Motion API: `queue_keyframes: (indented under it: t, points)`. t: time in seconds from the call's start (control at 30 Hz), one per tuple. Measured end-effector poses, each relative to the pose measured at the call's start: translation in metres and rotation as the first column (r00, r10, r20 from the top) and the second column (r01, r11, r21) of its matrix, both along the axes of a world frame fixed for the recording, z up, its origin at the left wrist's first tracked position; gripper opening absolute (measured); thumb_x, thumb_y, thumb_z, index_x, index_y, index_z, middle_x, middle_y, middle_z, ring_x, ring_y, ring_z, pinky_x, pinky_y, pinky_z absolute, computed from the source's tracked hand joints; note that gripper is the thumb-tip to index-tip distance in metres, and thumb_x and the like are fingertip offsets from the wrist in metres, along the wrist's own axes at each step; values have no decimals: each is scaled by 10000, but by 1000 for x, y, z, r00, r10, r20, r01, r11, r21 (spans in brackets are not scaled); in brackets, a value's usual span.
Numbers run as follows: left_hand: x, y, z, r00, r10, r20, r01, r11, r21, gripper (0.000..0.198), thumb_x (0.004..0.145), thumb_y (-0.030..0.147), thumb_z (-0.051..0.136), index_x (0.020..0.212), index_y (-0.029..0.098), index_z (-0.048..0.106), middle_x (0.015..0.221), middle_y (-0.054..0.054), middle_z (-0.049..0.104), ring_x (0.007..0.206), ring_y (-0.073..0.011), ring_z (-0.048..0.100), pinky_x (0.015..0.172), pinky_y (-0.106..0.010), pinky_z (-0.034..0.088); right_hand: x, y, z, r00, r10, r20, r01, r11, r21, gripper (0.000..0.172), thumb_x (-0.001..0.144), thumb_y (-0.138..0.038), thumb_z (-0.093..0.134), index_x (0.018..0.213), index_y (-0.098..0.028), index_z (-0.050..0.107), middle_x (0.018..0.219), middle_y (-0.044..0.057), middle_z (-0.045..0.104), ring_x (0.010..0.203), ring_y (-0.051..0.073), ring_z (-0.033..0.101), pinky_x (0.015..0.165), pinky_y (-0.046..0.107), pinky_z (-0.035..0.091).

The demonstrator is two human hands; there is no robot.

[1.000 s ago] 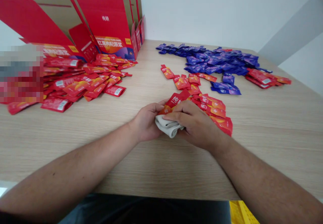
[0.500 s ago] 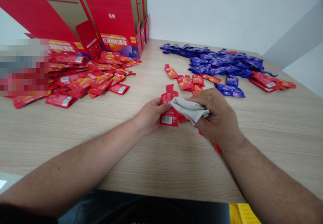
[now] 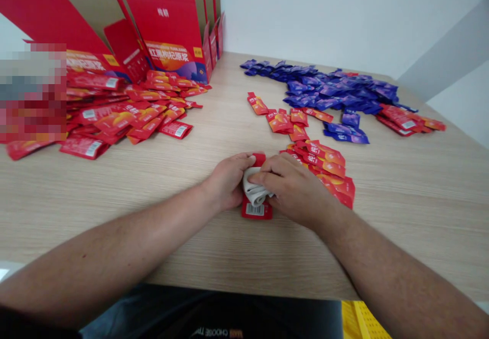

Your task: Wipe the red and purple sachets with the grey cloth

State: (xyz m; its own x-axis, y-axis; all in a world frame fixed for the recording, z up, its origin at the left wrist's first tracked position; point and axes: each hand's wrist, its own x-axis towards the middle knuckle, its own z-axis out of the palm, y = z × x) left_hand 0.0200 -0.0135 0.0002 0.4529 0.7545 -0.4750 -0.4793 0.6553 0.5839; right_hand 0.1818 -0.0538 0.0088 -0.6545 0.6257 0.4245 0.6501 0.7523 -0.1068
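Pale wood-grain desk (image 3: 206, 257) before a plain white wall (image 3: 305, 18).
The desk's grain runs mostly left to right, and its far edge lies close to the wall. At far right, a grey diagonal band (image 3: 445, 48) slants across the white; shadow or paint, it is hard to tell. The light is soft and even. Below the near edge, towards the right, shows yellow perforated plastic (image 3: 369, 323).
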Motion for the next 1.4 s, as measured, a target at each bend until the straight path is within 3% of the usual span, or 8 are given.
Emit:
queue_keyframes:
  t: [0.2,0.37,0.6,0.8,0.93,1.07,1.2,1.4]
  points:
    - [-3,4,5,995,-82,54,87,990,-108,200,832,113,469,787,116,664,677,-93,676,582,-197,650,590,-324,568,8,7,-4,996,-16,-85,22,998,67,236,919,-144,677,1138,-200,744,1034,94,694,928,236,576,832,387,484]
    - [-2,1,4,995,-99,13,99,994,-54,203,886,103,485,808,116,672,685,-82,681,559,-172,638,553,-285,545,1,0,4,999,23,-32,-22,998,56,212,933,-121,634,1104,-172,749,991,94,688,901,231,563,825,377,474]
    - [-5,8,-2,983,174,-58,-170,983,73,167,911,115,523,846,137,675,827,-87,739,714,-177,703,719,-315,593,-7,-17,12,967,222,129,-197,964,-178,177,897,-111,678,1021,-203,763,936,50,671,900,211,578,849,347,478]
    - [-2,-2,-3,994,-105,16,104,993,59,127,856,101,578,795,128,686,704,-64,680,593,-153,632,600,-277,524,7,-1,7,995,-66,-79,72,994,80,239,947,-140,628,1144,-204,748,1006,90,676,911,233,571,817,378,478]
    - [-1,-4,-4,993,-110,44,109,994,30,149,868,115,561,791,133,687,712,-74,693,596,-167,647,589,-289,538,6,0,8,993,-98,-66,103,990,92,246,920,-126,658,1142,-185,748,1016,96,673,910,238,558,815,375,474]
    - [-6,4,-1,999,11,-38,-10,999,36,227,914,106,488,811,134,688,771,-94,726,647,-187,689,620,-310,573,-6,-13,10,995,86,59,-82,995,-62,182,928,-103,635,1035,-189,754,930,64,656,889,222,554,808,354,472]
    - [-17,19,3,982,179,-63,-170,977,128,204,955,150,498,872,147,684,915,-104,759,769,-208,735,694,-343,600,-13,-22,5,978,201,60,-174,937,-303,270,857,-65,700,1058,-239,749,962,35,665,889,196,601,758,312,489]
    - [-46,44,17,922,368,-116,-309,884,350,86,904,172,629,919,142,709,716,-20,670,573,-110,597,579,-223,500,-5,-13,-3,982,116,-150,-138,980,-141,436,762,2,691,1148,-196,731,998,74,690,897,215,629,760,329,538]
